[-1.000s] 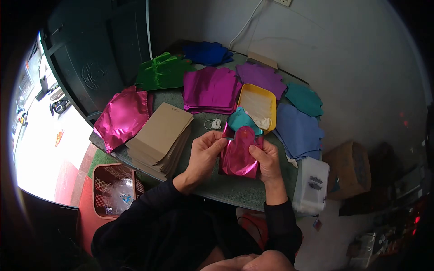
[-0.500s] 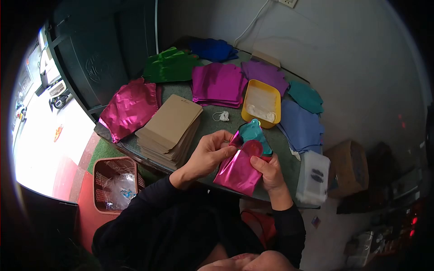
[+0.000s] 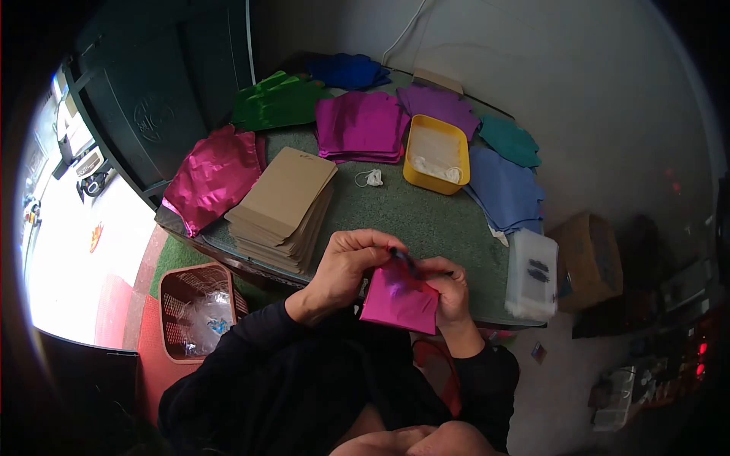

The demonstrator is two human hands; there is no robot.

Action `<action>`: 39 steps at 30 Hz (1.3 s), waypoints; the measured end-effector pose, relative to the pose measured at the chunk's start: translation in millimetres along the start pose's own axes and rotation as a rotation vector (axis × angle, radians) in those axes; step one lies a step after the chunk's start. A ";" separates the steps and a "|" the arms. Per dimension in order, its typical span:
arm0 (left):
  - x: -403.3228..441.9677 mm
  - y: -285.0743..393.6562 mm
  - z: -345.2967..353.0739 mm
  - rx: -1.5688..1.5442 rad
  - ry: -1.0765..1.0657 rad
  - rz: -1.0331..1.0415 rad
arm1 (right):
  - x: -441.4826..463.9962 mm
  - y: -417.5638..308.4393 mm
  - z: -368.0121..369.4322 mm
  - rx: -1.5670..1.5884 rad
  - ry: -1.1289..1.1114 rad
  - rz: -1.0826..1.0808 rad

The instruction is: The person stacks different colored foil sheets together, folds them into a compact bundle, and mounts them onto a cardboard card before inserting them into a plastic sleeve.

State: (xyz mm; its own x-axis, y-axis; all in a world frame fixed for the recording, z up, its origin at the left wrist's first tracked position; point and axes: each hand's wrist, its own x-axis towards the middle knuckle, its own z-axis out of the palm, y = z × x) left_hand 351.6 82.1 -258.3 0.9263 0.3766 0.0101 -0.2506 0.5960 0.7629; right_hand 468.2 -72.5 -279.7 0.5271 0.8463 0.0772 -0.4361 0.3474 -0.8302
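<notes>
A shiny pink foil pouch is held low in front of my body, at the table's near edge. My left hand pinches its upper left corner, thumb and fingertips together. On the other side, my right hand grips the upper right edge with fingers bent over it. Between my fingertips, a dark strip runs along the top of the pouch; I cannot make out what it is. Left of my left hand stands a thick stack of brown cardboard pieces.
Foil piles in red-pink, green, magenta and other colours ring the table. A yellow tub and a small white string bundle lie beyond my hands. Clear plastic sleeves sit right; a brown basket stands left.
The teal piece that stuck up from the pouch's top no longer shows. My hands have come closer together at the top edge, and the dark strip now appears there. The view has shifted slightly.
</notes>
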 end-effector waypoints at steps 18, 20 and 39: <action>5.4 26.4 -7.5 0.529 -0.297 -0.162 | -1.4 -12.3 -9.5 -0.601 -0.178 -0.318; 7.1 9.6 -10.6 0.558 -0.215 -0.224 | 0.4 -13.9 -9.5 -0.630 -0.239 -0.343; 5.6 16.2 -11.2 0.614 -0.300 -0.141 | 13.5 -49.9 -18.4 -0.646 -0.353 0.372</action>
State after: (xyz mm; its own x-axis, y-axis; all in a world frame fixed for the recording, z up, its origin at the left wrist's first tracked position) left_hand 349.5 101.8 -253.1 0.9982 0.0600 -0.0053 0.0003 0.0832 0.9965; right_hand 510.5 -85.8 -247.4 0.1238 0.9748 -0.1857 0.0250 -0.1901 -0.9814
